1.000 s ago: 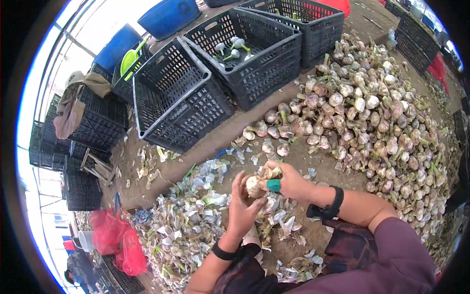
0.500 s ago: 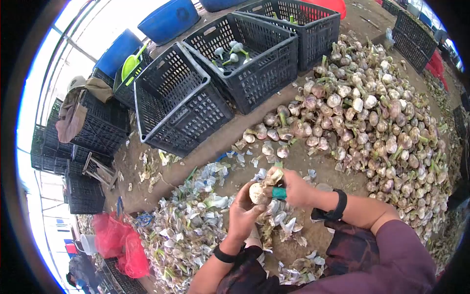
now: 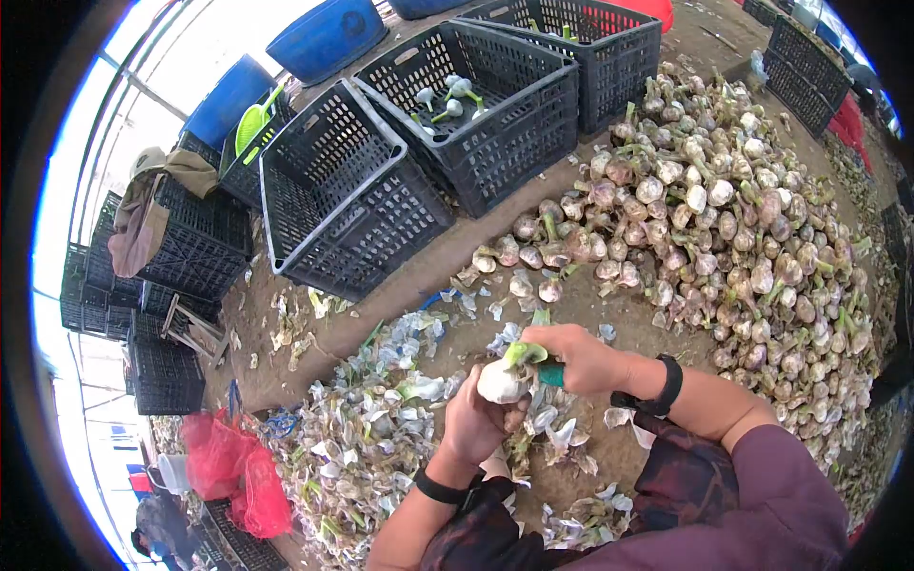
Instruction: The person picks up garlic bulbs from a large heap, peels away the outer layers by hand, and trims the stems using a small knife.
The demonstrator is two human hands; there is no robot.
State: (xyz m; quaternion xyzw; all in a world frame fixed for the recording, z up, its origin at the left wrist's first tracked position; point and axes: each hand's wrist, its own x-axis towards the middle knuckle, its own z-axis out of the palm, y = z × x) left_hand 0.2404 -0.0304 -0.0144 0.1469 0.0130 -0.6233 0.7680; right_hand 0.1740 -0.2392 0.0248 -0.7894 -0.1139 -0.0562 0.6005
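A white garlic bulb (image 3: 502, 383) with a short green stem sits in my left hand (image 3: 472, 419), whose fingers and thumb curl round it from below and the left. My right hand (image 3: 583, 359) is closed at the top of the bulb, with its fingertips on the green stem (image 3: 522, 355) and the skin folded back there. A green band or wrap (image 3: 550, 374) shows under the right fingers; what it belongs to is hidden. Below both hands lie loose garlic skins (image 3: 557, 433) on the ground.
A large heap of unpeeled garlic (image 3: 743, 219) spreads to the right. Black plastic crates (image 3: 381, 224) stand ahead, and one crate (image 3: 514, 114) contains several peeled bulbs. Peeled skins (image 3: 352, 447) pile up at left, near red mesh bags (image 3: 257, 490). Blue tubs (image 3: 328, 43) are behind.
The bulb has turned in my left hand and now shows a cleaner white side. Its green stem is exposed where dry brown skin was. My right hand has shifted slightly right.
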